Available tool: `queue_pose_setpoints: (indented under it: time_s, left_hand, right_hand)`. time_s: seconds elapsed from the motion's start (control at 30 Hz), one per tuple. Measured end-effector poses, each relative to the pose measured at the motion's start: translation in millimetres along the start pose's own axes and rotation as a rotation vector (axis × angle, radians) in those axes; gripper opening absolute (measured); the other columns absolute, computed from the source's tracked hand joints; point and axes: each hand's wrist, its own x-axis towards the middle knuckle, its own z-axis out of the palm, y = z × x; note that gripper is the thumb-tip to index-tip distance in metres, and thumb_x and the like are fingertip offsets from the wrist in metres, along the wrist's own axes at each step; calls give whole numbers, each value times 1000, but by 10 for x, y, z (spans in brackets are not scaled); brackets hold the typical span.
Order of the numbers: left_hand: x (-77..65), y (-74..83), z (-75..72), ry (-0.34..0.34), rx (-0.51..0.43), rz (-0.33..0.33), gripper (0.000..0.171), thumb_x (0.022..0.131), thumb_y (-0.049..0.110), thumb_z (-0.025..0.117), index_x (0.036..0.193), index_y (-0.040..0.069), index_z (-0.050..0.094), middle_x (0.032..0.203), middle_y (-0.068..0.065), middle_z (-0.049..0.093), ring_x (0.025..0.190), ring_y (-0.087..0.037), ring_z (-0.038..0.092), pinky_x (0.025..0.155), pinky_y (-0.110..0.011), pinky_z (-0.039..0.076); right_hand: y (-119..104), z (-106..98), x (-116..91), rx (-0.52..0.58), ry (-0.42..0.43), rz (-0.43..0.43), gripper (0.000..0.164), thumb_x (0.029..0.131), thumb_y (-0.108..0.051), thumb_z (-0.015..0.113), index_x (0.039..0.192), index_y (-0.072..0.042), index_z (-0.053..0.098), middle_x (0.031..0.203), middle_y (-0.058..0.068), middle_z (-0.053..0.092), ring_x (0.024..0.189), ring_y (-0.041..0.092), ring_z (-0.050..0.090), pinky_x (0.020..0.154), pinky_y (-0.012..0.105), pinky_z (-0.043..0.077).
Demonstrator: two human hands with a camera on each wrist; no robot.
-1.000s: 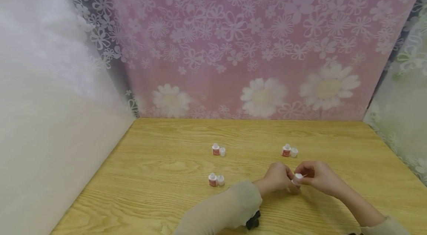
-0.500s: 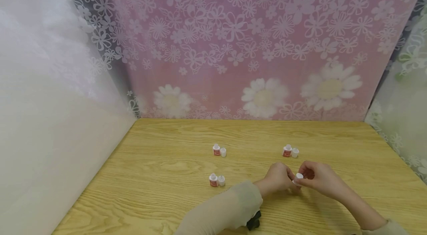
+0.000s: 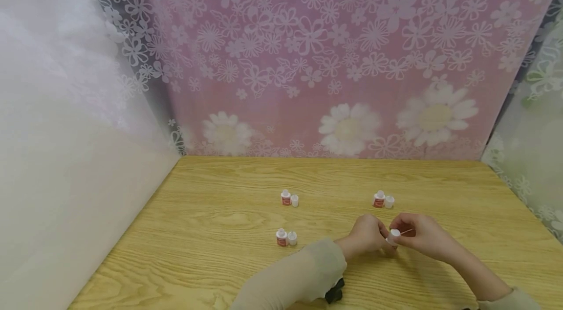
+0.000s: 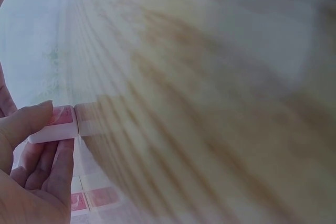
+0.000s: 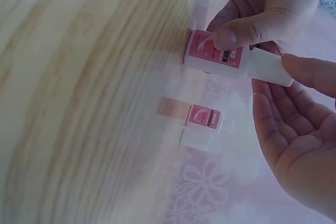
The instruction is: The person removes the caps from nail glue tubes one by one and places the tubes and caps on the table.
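My left hand [image 3: 367,234] grips the body of a small white bottle with a pink-red label [image 5: 202,46], near the right part of the table. Its thumb lies across the label in the right wrist view, and the base is down at the tabletop. On top of the bottle sits a white cap [image 5: 270,69]. My right hand [image 3: 424,236] pinches this cap between thumb and fingers, the other fingers curving below it in the right wrist view. The left wrist view has the left hand [image 4: 31,166] around the bottle [image 4: 60,132], the thumb partly hiding its label.
Three similar bottles stand on the wood-grain table [image 3: 211,261], each with a white cap beside it: one back left [image 3: 286,198], one front left [image 3: 282,238], one back right [image 3: 378,200]. Flowered pink sheeting [image 3: 281,80] closes off the back, with pale sheets at both sides.
The right fingers have shifted slightly around the cap, tilting out and back in. The left hand and its bottle stay in place.
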Motion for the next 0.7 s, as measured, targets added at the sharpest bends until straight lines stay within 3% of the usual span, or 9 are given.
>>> queue_pose_setpoints:
  time_s: [0.33,0.57,0.7]
  left_hand:
    - [9,-3,6,12,21,12,25,55,18,85,52,13,61,46,12,48,49,-2,40,44,-18,33]
    - [4,3,-6,11,33,7,24,57,18,84,52,13,61,45,12,48,48,-2,39,43,-18,32]
    - [2,3,-7,7,42,10,24,57,19,84,52,13,61,46,12,48,48,-2,39,44,-18,33]
  right_hand:
    - [-28,30,5,-57,70,46,30,78,-25,68,90,-1,56,84,2,58,77,10,56,64,25,46]
    - [-22,33,-2,-83,95,50,25,76,-27,70,79,-8,53,70,-3,52,62,4,47,53,24,41]
    - [-5,37,-1,-87,94,26,24,76,-26,69,78,-9,53,70,-3,53,63,4,48,53,24,42]
